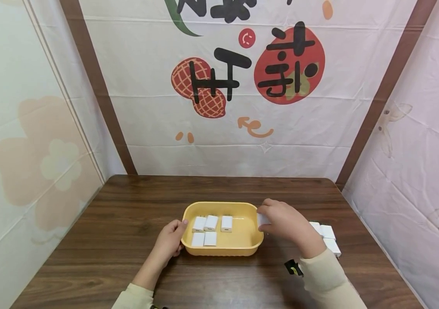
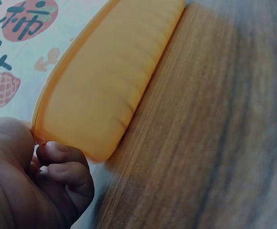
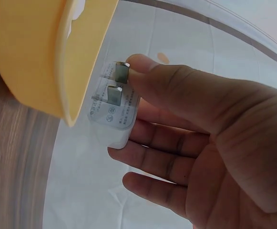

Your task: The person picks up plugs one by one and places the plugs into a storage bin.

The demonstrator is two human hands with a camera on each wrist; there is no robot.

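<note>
A yellow plastic tray (image 1: 223, 251) sits on the table with several white charger plugs (image 1: 227, 223) in its left half. My left hand (image 1: 170, 240) grips the tray's left end, thumb over the rim and fingers curled beneath it in the left wrist view. At the opposite end, my right hand (image 1: 287, 222) pinches another white charger plug (image 3: 110, 112) between thumb and fingers. Its two flat metal prongs and printed face show in the right wrist view. That plug is by the tray's right rim; the head view does not settle whether they touch.
More white charger plugs (image 1: 332, 246) lie grouped on the brown wooden table (image 1: 126, 262), partly behind the right forearm. A black strap piece (image 1: 293, 268) hangs at the right cuff. Printed fabric walls (image 1: 150, 159) stand behind and on both sides.
</note>
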